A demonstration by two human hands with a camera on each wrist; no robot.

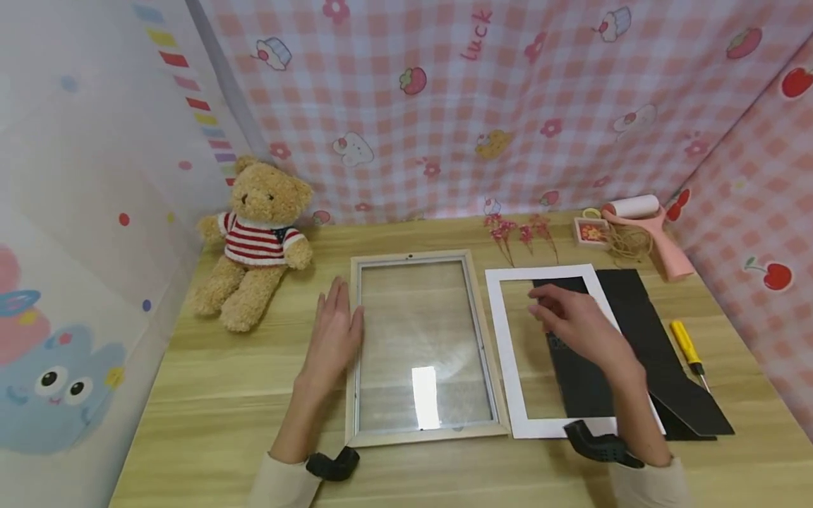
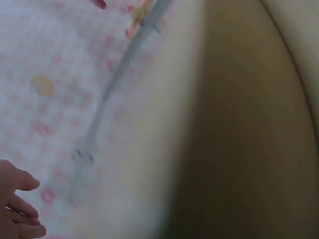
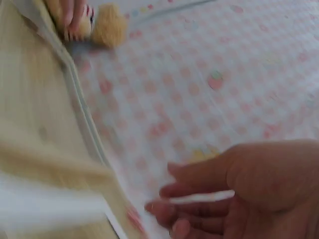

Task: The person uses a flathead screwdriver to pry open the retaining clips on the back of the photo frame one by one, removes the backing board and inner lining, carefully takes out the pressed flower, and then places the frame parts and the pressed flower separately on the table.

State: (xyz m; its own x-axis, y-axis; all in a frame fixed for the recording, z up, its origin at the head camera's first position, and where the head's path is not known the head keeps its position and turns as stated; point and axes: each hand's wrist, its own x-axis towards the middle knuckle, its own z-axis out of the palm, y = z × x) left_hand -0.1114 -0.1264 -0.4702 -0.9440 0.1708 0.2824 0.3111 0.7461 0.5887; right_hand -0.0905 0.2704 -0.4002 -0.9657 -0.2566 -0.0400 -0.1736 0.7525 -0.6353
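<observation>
A pale wooden picture frame (image 1: 492, 367) with a glass pane lies flat on the table. Along its left side rests my left hand (image 1: 333, 331), fingers extended and thumb at the frame's edge; the left wrist view shows its fingers (image 2: 22, 216) too. My right hand (image 1: 581, 328) is over a white mat border (image 1: 508, 353), fingers loosely bent and nothing held. In the right wrist view its thumb (image 3: 199, 172) stands apart from the fingertips. Under the mat, partly hidden by the right hand and forearm, is a black backing board (image 1: 581, 388).
More black board (image 1: 625, 310) lies to the right, near a yellow-handled screwdriver (image 1: 686, 343). Dried pink flowers (image 1: 502, 229), a small box (image 1: 591, 231), twine (image 1: 629, 243) and a pink lint roller (image 1: 663, 240) are at the back. A teddy bear (image 1: 257, 236) sits back left.
</observation>
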